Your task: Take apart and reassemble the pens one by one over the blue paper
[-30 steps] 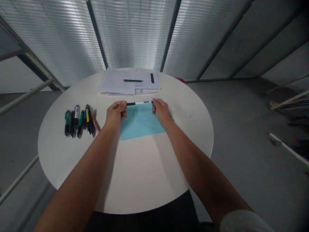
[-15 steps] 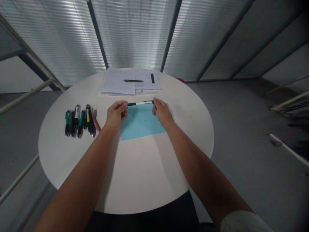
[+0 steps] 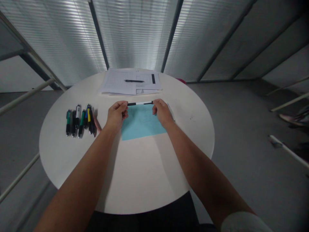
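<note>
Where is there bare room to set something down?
Bare tabletop lies between the blue sheet and the near edge, and well right of the right hand, towards the rim. Crowded: papers at the far side, clustered pens on the left, the held pen by the sheet.

I find one pen (image 3: 140, 103), straight, black toward the left, white along the barrel, with a dark strip toward the right. I hold it crosswise and nearly level, one end in my left hand (image 3: 116, 115) and the other in my right hand (image 3: 162, 112), both tips hidden. It runs along the far edge of the blue sheet (image 3: 143, 124); contact with the paper cannot be determined.
</note>
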Demonstrator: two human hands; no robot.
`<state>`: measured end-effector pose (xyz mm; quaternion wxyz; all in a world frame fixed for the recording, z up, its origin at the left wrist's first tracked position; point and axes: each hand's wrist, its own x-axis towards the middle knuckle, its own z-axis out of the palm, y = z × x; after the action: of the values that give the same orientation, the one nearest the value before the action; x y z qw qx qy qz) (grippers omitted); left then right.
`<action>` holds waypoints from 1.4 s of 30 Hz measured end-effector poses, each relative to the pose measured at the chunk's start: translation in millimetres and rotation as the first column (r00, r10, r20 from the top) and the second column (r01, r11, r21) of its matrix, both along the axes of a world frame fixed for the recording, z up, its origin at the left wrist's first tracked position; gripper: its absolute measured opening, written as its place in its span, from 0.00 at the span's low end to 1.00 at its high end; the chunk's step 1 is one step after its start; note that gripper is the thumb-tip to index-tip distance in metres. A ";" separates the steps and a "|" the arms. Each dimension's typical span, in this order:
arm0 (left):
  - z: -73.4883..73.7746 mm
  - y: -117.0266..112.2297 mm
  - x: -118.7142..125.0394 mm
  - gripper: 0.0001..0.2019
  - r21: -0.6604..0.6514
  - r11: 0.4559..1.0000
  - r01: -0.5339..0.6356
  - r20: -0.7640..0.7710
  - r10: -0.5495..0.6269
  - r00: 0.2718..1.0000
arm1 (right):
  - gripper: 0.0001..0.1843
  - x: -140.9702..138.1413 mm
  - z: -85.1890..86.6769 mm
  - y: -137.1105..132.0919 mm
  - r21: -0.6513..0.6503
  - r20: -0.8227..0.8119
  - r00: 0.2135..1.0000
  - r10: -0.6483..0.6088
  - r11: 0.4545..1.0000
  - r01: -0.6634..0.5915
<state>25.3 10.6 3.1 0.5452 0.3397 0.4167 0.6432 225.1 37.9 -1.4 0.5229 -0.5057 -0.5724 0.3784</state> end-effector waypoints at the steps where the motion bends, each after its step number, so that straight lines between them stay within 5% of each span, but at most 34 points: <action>1: -0.1 0.0 -0.1 0.10 0.005 1.000 0.001 -0.001 -0.001 1.000 | 0.13 0.1 0.0 -0.1 0.000 -0.005 1.000 0.000 1.000 0.000; 15: -2.5 0.9 -1.9 0.10 0.028 0.999 0.028 0.004 -0.028 1.000 | 0.25 -1.0 -1.0 1.5 -0.044 -0.037 0.999 0.040 0.998 -0.041; 29: 0.5 1.3 0.2 0.09 -0.020 0.999 -0.031 0.037 0.032 0.999 | 0.16 -1.0 2.7 0.1 -0.027 -0.009 1.000 0.019 0.999 -0.019; 42: -1.4 0.5 -1.8 0.09 0.013 1.000 0.005 0.014 -0.005 1.000 | 0.26 -2.0 1.8 -2.0 -0.039 0.001 0.999 0.035 0.999 -0.034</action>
<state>23.6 11.0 1.7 0.5475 0.3399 0.4078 0.6468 223.2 35.8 0.4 0.5060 -0.5060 -0.5739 0.3982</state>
